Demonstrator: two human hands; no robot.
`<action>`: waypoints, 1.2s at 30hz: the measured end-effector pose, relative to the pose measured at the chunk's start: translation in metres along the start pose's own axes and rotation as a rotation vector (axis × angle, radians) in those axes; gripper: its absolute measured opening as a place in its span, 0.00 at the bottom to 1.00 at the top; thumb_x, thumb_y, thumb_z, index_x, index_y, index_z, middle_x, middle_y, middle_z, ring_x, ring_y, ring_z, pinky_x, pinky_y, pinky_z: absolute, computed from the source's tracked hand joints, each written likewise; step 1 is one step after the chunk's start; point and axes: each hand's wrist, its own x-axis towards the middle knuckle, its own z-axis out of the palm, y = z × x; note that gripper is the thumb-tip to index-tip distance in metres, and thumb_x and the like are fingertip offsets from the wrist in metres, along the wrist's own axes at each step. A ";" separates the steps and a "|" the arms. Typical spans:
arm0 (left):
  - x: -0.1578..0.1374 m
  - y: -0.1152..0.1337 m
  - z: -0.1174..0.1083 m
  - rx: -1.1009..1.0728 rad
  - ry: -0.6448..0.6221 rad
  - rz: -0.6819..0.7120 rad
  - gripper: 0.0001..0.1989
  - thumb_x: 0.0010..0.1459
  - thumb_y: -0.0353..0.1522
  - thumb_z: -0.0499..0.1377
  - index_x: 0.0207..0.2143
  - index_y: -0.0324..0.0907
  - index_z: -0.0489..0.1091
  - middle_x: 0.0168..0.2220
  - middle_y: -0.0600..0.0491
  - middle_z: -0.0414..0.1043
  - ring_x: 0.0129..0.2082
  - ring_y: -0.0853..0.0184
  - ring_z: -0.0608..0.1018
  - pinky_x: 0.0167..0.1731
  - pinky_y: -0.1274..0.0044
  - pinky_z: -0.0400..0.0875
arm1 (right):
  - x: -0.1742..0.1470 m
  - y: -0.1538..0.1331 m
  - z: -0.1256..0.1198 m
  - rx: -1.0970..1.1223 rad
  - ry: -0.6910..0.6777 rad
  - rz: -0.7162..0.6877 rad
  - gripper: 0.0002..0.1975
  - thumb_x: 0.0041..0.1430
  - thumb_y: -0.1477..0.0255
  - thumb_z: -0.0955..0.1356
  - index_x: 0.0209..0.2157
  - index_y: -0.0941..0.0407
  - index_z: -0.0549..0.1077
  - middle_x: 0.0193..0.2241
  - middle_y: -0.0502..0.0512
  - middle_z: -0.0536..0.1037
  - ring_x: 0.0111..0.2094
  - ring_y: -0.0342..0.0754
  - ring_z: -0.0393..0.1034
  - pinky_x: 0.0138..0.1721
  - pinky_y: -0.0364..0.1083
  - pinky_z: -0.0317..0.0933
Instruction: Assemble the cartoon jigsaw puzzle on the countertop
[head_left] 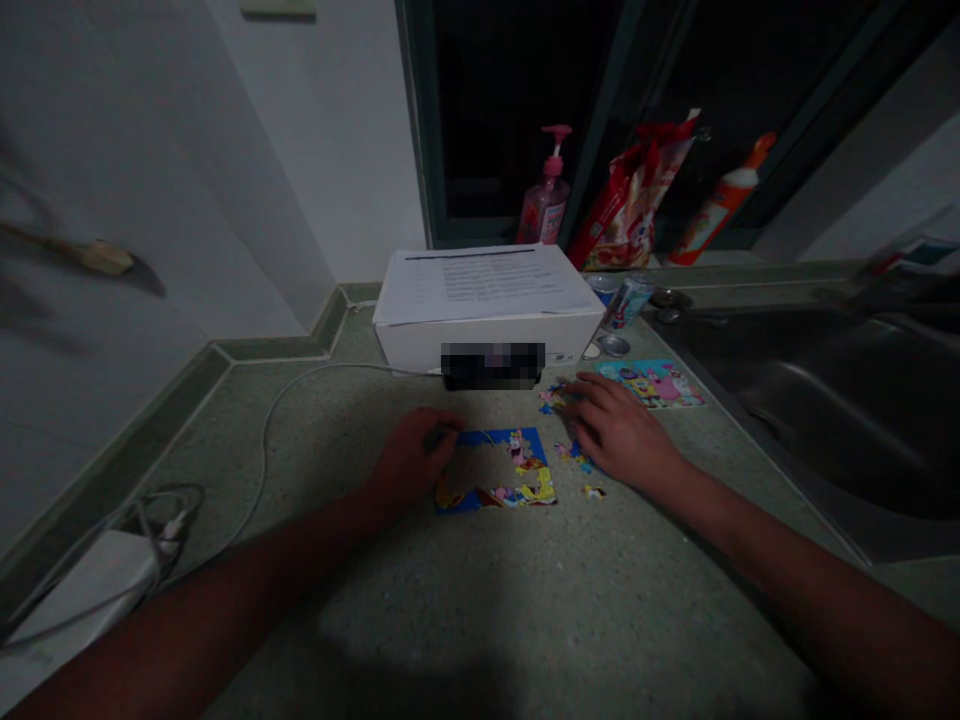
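Observation:
A small cartoon jigsaw puzzle with a blue border lies partly put together on the green speckled counter; its middle is still bare. My left hand rests on the puzzle's left edge, fingers curled at its upper left corner. My right hand lies flat over several loose puzzle pieces just right of the puzzle. One loose piece sits below that hand. A printed reference picture of the same cartoon lies beyond my right hand.
A white box with a printed sheet on top stands behind the puzzle. A steel sink is at the right, a can beside the box. A pink pump bottle, red bag and orange-capped tube stand at the window. A white charger with cable lies left.

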 end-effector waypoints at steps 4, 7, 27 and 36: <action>0.000 -0.002 0.001 -0.008 0.001 0.013 0.08 0.63 0.30 0.59 0.41 0.48 0.77 0.42 0.50 0.81 0.45 0.55 0.82 0.53 0.60 0.78 | -0.004 -0.006 -0.008 0.136 -0.054 -0.050 0.11 0.67 0.76 0.67 0.49 0.53 0.78 0.60 0.63 0.77 0.67 0.63 0.65 0.64 0.68 0.65; 0.000 -0.003 0.002 -0.017 0.003 0.013 0.08 0.63 0.29 0.59 0.41 0.49 0.77 0.42 0.50 0.81 0.45 0.55 0.82 0.52 0.60 0.78 | -0.007 -0.011 -0.014 0.231 -0.104 -0.087 0.13 0.68 0.74 0.68 0.51 0.52 0.76 0.62 0.63 0.75 0.69 0.62 0.63 0.65 0.67 0.64; 0.000 0.000 0.002 0.010 0.002 0.017 0.09 0.63 0.29 0.58 0.42 0.46 0.77 0.43 0.51 0.82 0.46 0.59 0.82 0.53 0.63 0.77 | -0.010 -0.006 -0.004 0.342 -0.126 -0.067 0.12 0.67 0.71 0.70 0.51 0.51 0.75 0.61 0.63 0.75 0.70 0.62 0.61 0.66 0.67 0.62; 0.000 -0.001 0.002 -0.007 0.015 0.016 0.08 0.63 0.30 0.59 0.41 0.47 0.77 0.42 0.51 0.81 0.46 0.58 0.82 0.53 0.63 0.77 | -0.011 -0.006 -0.002 0.325 -0.101 -0.043 0.10 0.66 0.70 0.71 0.48 0.52 0.74 0.62 0.65 0.74 0.70 0.63 0.60 0.67 0.68 0.61</action>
